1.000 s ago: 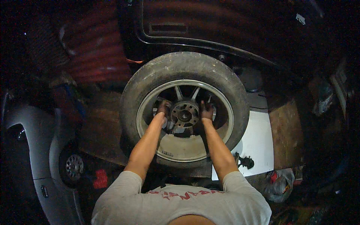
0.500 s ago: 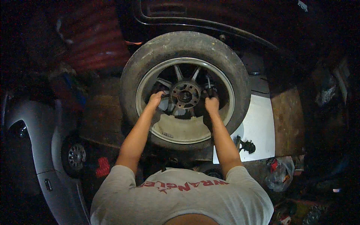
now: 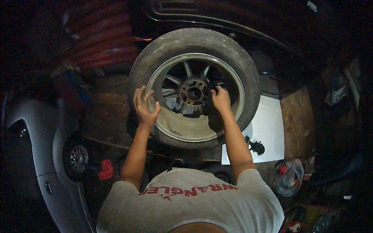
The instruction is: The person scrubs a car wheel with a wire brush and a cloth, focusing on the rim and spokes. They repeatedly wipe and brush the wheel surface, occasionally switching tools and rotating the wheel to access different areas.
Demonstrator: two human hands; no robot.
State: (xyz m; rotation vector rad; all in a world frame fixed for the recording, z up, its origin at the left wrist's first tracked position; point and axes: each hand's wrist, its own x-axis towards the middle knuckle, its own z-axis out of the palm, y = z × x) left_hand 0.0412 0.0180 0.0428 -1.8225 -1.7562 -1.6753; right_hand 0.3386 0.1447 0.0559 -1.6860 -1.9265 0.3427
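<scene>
1. Our left hand (image 3: 145, 106) is left of centre, fingers spread and thumb held away from them, over the left side of the tire (image 3: 196, 40) and the edge of the rim (image 3: 182, 128); we cannot tell whether it touches either.
2. Our right hand (image 3: 220, 98) is right of centre, fingers curled in, just beside the hub (image 3: 194, 91); we cannot tell whether it grips anything.
3. We have the wheel in the middle of the frame, with the dark tire around the pale rim.
4. Inside the rim, we see spokes (image 3: 188, 69) fanning out from the hub.
5. At the lower right of the wheel, we see a white board (image 3: 272, 128) with a black part (image 3: 257, 147) on it.
6. We have a grey car (image 3: 42, 143) at the left and a clear bag (image 3: 289, 180) at the lower right.
</scene>
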